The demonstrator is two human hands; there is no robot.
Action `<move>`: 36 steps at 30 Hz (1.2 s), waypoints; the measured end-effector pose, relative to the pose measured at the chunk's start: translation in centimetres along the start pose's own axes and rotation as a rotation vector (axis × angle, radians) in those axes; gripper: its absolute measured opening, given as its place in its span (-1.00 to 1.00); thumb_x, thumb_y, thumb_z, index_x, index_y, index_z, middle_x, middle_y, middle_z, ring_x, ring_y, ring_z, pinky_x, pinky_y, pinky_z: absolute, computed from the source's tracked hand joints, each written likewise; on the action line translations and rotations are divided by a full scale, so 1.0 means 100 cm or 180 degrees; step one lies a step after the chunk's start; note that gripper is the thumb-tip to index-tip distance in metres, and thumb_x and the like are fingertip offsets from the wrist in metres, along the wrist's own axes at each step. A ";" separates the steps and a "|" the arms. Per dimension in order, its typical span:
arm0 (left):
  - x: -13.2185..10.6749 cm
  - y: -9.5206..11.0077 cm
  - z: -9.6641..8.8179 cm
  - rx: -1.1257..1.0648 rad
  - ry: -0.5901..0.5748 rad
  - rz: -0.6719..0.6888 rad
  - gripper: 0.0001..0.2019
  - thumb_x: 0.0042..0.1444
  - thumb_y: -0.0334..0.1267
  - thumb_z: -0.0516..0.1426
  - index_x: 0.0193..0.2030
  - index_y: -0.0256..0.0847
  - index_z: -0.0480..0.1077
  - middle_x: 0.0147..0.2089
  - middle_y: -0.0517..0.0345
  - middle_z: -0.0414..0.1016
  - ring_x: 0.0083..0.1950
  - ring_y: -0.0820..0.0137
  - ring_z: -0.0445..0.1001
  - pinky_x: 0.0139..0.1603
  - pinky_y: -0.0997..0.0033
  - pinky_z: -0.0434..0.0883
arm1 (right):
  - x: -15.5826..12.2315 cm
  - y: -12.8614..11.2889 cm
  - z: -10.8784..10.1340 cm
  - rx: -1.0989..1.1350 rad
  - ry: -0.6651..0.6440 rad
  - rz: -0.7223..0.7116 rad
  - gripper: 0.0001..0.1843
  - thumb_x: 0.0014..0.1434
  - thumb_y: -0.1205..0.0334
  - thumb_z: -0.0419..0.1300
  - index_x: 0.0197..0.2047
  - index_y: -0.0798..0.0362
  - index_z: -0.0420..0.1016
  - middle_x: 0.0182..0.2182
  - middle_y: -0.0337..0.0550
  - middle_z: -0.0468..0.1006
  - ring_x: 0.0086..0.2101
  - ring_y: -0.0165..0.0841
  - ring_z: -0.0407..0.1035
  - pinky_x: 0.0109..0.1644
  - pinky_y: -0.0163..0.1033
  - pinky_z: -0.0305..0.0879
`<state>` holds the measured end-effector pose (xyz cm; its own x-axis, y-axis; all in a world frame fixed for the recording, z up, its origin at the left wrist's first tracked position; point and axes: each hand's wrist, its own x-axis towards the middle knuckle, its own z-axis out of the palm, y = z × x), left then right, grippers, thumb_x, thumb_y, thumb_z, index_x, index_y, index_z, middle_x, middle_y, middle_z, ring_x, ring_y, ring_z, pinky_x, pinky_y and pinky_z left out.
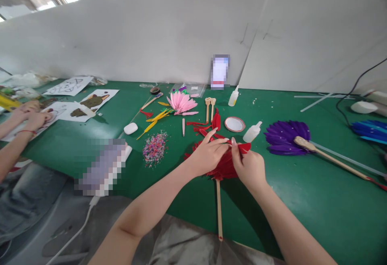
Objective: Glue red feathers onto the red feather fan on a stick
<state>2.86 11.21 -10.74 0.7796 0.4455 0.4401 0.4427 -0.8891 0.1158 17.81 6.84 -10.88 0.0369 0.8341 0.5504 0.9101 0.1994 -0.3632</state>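
A red feather fan [224,169] on a thin wooden handle [219,208] lies on the green table [317,200] in front of me. My left hand [207,155] rests on its left side, fingers curled, pinching a red feather [243,147] at the fan's top. My right hand [248,166] is closed on the same feather from the right. Loose red feathers [208,128] lie just beyond the fan.
A round lid [234,124] and two glue bottles [252,132] stand behind the fan. A purple feather fan [286,137] lies to the right, a blue one [370,131] at the far right. Pink feathers [180,102], confetti [155,148] and another person's hands [28,115] are on the left.
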 end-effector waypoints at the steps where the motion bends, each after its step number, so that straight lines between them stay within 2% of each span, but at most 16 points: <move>1: 0.000 0.000 0.000 0.0005 -0.0005 0.0000 -0.70 0.24 -0.50 -0.18 -0.03 -0.36 0.31 -0.04 0.03 0.51 0.17 0.37 0.33 0.40 0.01 -0.11 | 0.000 0.000 0.000 -0.0016 0.0047 -0.0026 -0.42 0.32 0.11 -0.16 -0.64 0.11 0.36 -0.78 -0.16 0.33 -0.75 -0.44 0.20 -0.61 -0.32 -0.09; 7: 0.000 0.002 -0.003 0.0112 0.0020 0.0032 -0.68 0.26 -0.51 -0.21 -0.04 -0.33 0.31 -0.09 0.06 0.53 0.24 0.32 0.26 0.39 -0.13 -0.24 | 0.000 0.001 0.002 -0.0106 0.0074 -0.0082 -0.41 0.32 0.11 -0.17 -0.65 0.12 0.37 -0.79 -0.17 0.32 -0.75 -0.45 0.20 -0.61 -0.33 -0.10; 15: 0.001 0.003 -0.007 0.0230 0.0113 0.0072 -0.70 0.24 -0.53 -0.17 -0.07 -0.36 0.33 -0.17 0.04 0.54 0.27 0.28 0.21 0.39 -0.12 -0.25 | -0.001 -0.001 0.001 -0.0018 0.0046 -0.0063 -0.40 0.33 0.10 -0.16 -0.64 0.13 0.38 -0.79 -0.16 0.33 -0.76 -0.45 0.20 -0.62 -0.33 -0.11; 19: 0.001 0.004 -0.005 0.0024 0.0122 -0.0081 -0.70 0.23 -0.52 -0.17 -0.10 -0.32 0.34 -0.16 0.04 0.54 0.24 0.30 0.25 0.38 -0.14 -0.25 | 0.001 -0.001 0.000 0.0079 0.0082 0.0006 -0.37 0.33 0.09 -0.16 -0.71 0.11 0.32 -0.82 -0.16 0.30 -0.78 -0.45 0.18 -0.62 -0.33 -0.12; 23: 0.002 0.006 -0.005 -0.0513 0.0067 -0.0525 -0.76 0.22 -0.40 -0.09 -0.08 -0.25 0.33 -0.05 0.03 0.50 0.10 0.31 0.39 0.36 -0.13 -0.24 | 0.001 0.000 0.001 0.0302 0.0009 0.0160 -0.40 0.32 0.08 -0.15 -0.67 0.12 0.36 -0.80 -0.13 0.35 -0.76 -0.41 0.23 -0.62 -0.32 -0.08; 26: 0.004 0.006 -0.008 -0.1057 0.0025 -0.0932 -0.78 0.20 -0.39 -0.04 -0.06 -0.19 0.33 -0.04 0.09 0.49 0.03 0.34 0.42 0.35 -0.07 -0.14 | -0.001 0.000 0.000 0.0674 -0.0057 0.0339 -0.46 0.31 0.10 -0.12 -0.62 0.11 0.37 -0.78 -0.16 0.36 -0.74 -0.39 0.28 -0.61 -0.33 -0.03; 28: 0.005 0.005 -0.009 -0.1505 0.0154 -0.1096 -0.81 0.20 -0.36 -0.01 -0.10 -0.17 0.35 -0.07 0.11 0.50 0.01 0.35 0.41 0.30 0.04 0.04 | -0.001 -0.003 -0.001 0.0991 -0.0049 0.0442 -0.48 0.30 0.11 -0.10 -0.65 0.08 0.30 -0.79 -0.19 0.34 -0.73 -0.40 0.29 -0.59 -0.33 0.02; 31: 0.007 0.002 -0.010 -0.2298 0.0366 -0.1198 -0.84 0.19 -0.28 0.04 -0.14 -0.19 0.40 -0.10 0.07 0.51 -0.04 0.37 0.43 0.11 0.29 0.28 | 0.001 -0.010 -0.007 0.1548 0.0054 0.0655 -0.47 0.30 0.11 -0.08 -0.70 0.04 0.20 -0.80 -0.24 0.30 -0.72 -0.43 0.27 -0.56 -0.34 0.10; 36: 0.009 0.001 -0.012 -0.3168 0.0277 -0.1689 -0.77 0.19 -0.18 0.06 -0.13 -0.22 0.44 -0.10 0.07 0.51 -0.09 0.37 0.45 -0.05 0.42 0.34 | 0.005 -0.018 -0.012 0.2085 0.0158 0.0957 -0.47 0.30 0.10 -0.07 -0.70 0.03 0.18 -0.84 -0.32 0.23 -0.75 -0.47 0.20 -0.57 -0.35 0.13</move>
<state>3.12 11.37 -9.29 0.5475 0.8171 0.1804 0.1287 -0.2952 0.9467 16.64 6.26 -9.08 0.2798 0.8800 0.3837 0.4238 0.2454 -0.8719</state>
